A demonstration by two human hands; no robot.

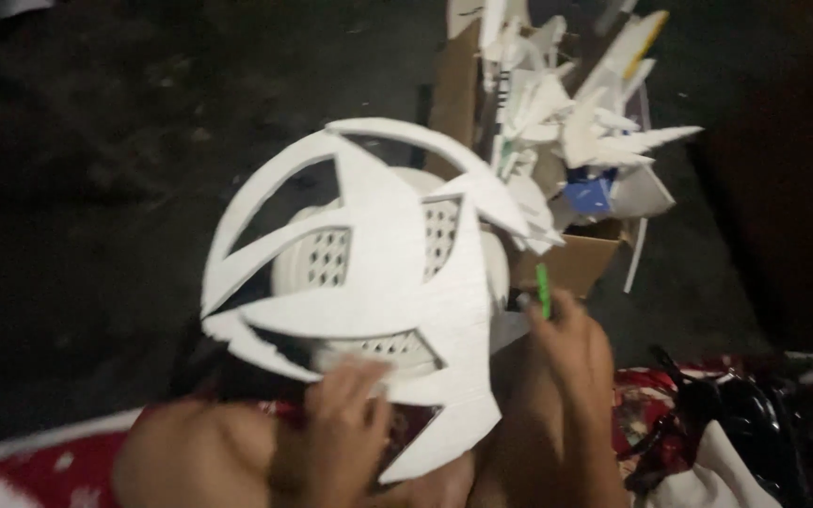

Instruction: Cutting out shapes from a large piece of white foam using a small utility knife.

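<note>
A large white foam board cutout (pixel 378 273), roughly round with curved spiky openings, is held up in front of me. My left hand (pixel 345 419) grips its lower edge with the fingers over the front. To the right, my right hand (pixel 571 343) holds a thin green tool (pixel 543 289), a pen or knife, pointing up beside the cutout's right edge. Behind the cutout stands a white perforated plastic basket (pixel 326 259), seen through the openings.
A cardboard box (pixel 576 259) at the upper right is stuffed with white foam scraps (pixel 576 122). The dark floor (pixel 96 188) spreads to the left. Red patterned cloth (pixel 39 466) lies at the bottom, dark objects (pixel 745 414) at the lower right.
</note>
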